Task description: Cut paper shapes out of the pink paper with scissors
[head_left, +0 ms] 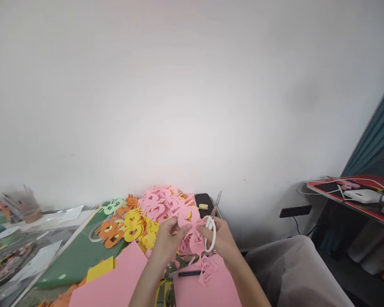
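My left hand (168, 239) pinches a pink paper cutout (192, 238) held between both hands. My right hand (222, 238) also grips that cutout and has white-handled scissors (211, 228) looped over its fingers, the blades pointing up and away. Both hands hover over pink paper sheets (128, 277) on the green cutting mat (78, 258). Behind them lie heaps of pink cutouts (163, 200), yellow cutouts (136, 226), orange cutouts (110, 232) and a pale green cutout (112, 206).
A black phone (204, 201) lies at the mat's far edge by the white wall. A black pen (189, 273) rests on the pink sheet. Blurred pots and clutter (13, 221) fill the left. A red side table (352, 194) with a white device stands at right.
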`<state>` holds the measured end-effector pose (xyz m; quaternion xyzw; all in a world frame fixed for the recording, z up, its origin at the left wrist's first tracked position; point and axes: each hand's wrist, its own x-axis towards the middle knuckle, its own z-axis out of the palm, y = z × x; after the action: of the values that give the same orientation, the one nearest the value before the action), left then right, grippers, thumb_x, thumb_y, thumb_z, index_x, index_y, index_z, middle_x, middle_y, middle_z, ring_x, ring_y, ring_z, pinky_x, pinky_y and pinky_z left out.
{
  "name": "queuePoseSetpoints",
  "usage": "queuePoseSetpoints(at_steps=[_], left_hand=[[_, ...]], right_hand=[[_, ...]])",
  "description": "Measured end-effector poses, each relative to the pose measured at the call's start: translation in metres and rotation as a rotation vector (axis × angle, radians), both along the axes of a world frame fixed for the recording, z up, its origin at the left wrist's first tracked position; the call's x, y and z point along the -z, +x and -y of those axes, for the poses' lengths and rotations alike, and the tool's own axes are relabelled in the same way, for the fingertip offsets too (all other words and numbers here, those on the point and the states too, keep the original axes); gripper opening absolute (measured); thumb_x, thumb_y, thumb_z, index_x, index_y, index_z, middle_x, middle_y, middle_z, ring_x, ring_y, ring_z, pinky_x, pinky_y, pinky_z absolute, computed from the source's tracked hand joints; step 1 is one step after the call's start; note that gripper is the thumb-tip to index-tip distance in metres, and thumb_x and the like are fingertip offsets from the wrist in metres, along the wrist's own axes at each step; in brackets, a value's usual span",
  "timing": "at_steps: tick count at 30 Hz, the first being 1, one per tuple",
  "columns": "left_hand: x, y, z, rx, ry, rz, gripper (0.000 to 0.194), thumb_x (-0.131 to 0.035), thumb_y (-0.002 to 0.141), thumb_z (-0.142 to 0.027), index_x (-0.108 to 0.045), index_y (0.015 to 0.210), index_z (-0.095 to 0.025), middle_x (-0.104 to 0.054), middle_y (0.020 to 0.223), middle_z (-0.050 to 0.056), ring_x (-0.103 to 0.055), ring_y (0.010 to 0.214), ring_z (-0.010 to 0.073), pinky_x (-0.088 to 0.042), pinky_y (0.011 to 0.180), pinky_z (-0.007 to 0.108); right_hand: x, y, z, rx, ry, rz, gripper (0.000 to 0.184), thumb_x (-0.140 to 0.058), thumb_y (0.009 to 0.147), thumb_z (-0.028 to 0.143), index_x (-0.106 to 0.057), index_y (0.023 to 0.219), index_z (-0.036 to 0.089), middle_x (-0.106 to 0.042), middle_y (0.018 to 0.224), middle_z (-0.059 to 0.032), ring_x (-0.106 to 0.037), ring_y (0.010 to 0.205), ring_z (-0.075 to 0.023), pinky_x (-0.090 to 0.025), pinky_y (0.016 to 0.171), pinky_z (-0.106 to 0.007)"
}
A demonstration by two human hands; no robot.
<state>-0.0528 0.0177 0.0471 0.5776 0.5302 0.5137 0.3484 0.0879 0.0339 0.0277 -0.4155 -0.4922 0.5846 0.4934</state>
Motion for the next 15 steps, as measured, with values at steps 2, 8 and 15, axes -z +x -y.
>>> queuePoseSetpoints(at_steps=[2, 8, 15], left_hand=[[-0.001, -0.003, 0.0, 0.024, -0.007, -0.024, 0.046, -0.068, 0.054, -0.04, -0.028, 0.045, -0.02, -0.023, 0.048, -0.009, -0.024, 0.046, 0.0063, -0.022, 0.044, 0.019], [0.003, -0.009, -0.002, 0.142, -0.06, 0.021, 0.039, -0.065, 0.057, -0.041, -0.035, 0.047, -0.019, -0.026, 0.049, -0.009, -0.025, 0.046, 0.0063, -0.023, 0.043, 0.019], [0.005, -0.011, -0.002, 0.246, -0.212, 0.094, 0.03, -0.065, 0.058, -0.043, -0.05, 0.058, -0.017, -0.043, 0.051, -0.006, -0.042, 0.048, 0.0088, -0.036, 0.048, 0.021]], right_hand=[[-0.002, 0.003, 0.001, -0.045, 0.011, 0.025, 0.032, -0.069, 0.054, 0.036, -0.043, 0.059, 0.019, -0.042, 0.029, 0.0102, -0.037, 0.021, -0.0079, -0.027, 0.022, -0.017], [-0.006, 0.009, 0.004, -0.094, -0.037, 0.039, 0.029, -0.068, 0.054, 0.037, -0.048, 0.062, 0.017, -0.04, 0.03, 0.011, -0.032, 0.022, -0.0059, -0.024, 0.024, -0.017], [0.008, 0.012, -0.003, -0.089, -0.116, -0.039, 0.029, -0.07, 0.05, 0.034, -0.05, 0.059, 0.016, -0.041, 0.04, 0.0095, -0.033, 0.034, -0.0041, -0.026, 0.035, -0.017]])
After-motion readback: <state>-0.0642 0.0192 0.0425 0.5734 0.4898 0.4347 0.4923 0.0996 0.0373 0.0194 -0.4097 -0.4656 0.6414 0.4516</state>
